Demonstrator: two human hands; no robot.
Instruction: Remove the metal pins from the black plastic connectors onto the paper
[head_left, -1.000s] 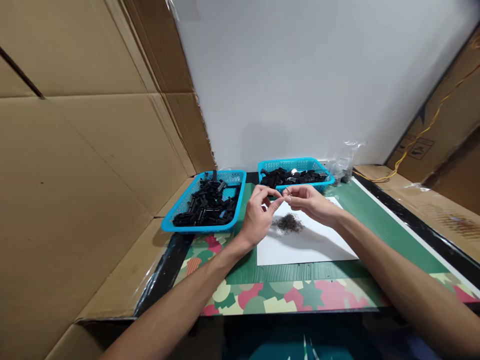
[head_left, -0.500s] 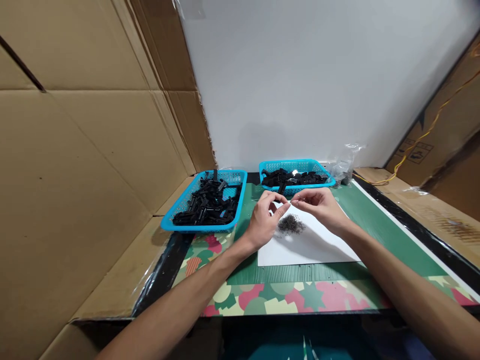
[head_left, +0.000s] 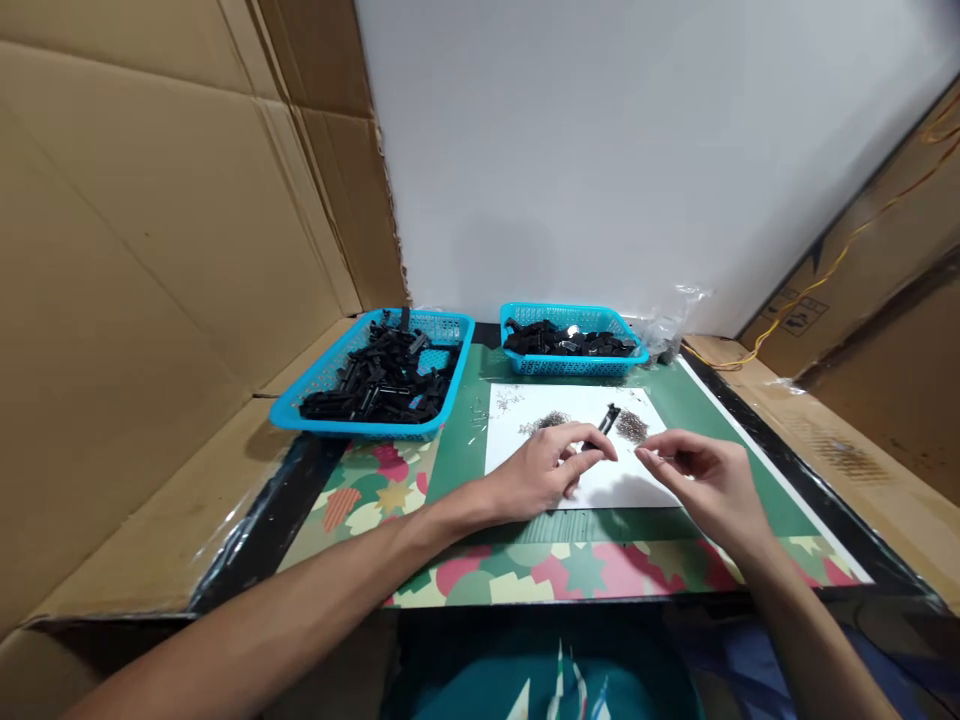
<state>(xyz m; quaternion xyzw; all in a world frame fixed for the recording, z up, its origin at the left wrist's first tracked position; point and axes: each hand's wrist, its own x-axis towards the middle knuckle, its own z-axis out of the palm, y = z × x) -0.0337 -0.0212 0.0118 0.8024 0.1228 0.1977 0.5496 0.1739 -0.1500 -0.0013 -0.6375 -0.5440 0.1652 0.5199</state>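
A narrow black plastic part [head_left: 610,416] sticks up past the fingers of my left hand [head_left: 551,465], which is closed on its lower end over the white sheet of paper [head_left: 607,490]. To the right, my right hand [head_left: 712,485] is held in a pinch above the sheet's right edge; whatever lies between its fingertips is too small to make out. Just beyond the fingers, a pile of tiny dark metal pieces [head_left: 632,427] rests on the paper. Another such pile [head_left: 553,420] lies behind my left hand, partly covered by it.
Two blue plastic baskets stand at the back, the left basket [head_left: 300,428] and the right basket [head_left: 570,366], both holding many black plastic parts. A clear plastic bag [head_left: 667,335] sits beside the right one. Cardboard walls [head_left: 150,250] flank the green mat [head_left: 465,450].
My hands have come apart and moved lower and nearer, the right one further to the right. Both small-piece piles and the black part now show between them. The view has shifted slightly.
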